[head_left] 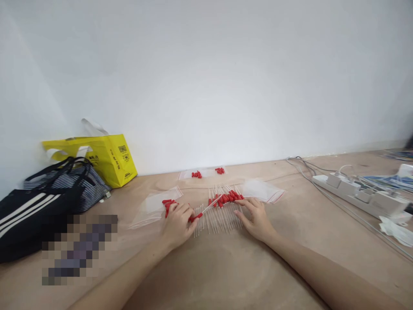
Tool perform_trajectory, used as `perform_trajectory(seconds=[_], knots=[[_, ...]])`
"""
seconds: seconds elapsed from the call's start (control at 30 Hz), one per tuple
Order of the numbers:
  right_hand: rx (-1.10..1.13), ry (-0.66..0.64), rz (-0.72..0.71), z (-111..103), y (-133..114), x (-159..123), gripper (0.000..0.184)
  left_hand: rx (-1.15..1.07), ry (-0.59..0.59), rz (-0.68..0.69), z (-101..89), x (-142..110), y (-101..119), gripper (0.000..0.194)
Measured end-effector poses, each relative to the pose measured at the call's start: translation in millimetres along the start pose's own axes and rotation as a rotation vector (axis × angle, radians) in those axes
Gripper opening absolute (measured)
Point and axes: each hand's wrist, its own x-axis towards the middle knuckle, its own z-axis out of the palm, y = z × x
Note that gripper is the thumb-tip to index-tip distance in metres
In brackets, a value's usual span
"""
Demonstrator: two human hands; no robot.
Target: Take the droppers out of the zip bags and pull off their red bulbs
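Note:
Between the thumb and fingers of my left hand (180, 221) is the red bulb of a dropper (211, 206), its thin clear tube slanting up to the right. Below and beyond it lies a spread of clear tubes (219, 219), side by side on the table. Several red bulbs (229, 196) sit in a cluster across their far ends. My right hand (256, 217) rests at the right edge of this spread, thumb and fingers apart, fingertips by the bulbs. More red bulbs (167, 202) lie just beyond my left hand, on a clear zip bag (151, 206).
Another zip bag (263, 189) lies right of the cluster. Near the wall, a bag (208, 173) holds two red groups. A yellow bag (112, 159) and black bag (41, 215) stand left. At right are a power strip (358, 196) and cables (335, 203).

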Motion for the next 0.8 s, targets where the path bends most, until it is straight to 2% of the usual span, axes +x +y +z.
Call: perform_trajectory(seconds=[0.1, 0.23, 0.4, 0.57, 0.8], knots=[[-0.054, -0.041, -0.161, 4.2, -18.1, -2.7, 0.029, -0.010, 0.144, 0.141, 10.0, -21.6, -2.8, 0.016], [-0.107, -0.023, -0.312, 14.5, -35.7, -4.7, 0.026, 0.032, 0.265, 0.250, 22.5, -27.2, -3.3, 0.018], [-0.131, 0.101, -0.281, 22.4, -43.1, -5.3, 0.022, 0.066, 0.300, 0.304, 26.6, -27.1, -2.9, 0.021], [-0.149, 0.020, -0.392, 20.2, -44.6, -2.8, 0.019, 0.058, 0.358, 0.333, 27.4, -27.1, 4.1, 0.017], [-0.114, -0.031, -0.428, 22.7, -41.5, -2.8, 0.017, -0.017, 0.386, 0.361, 29.0, -23.0, 13.1, 0.011]])
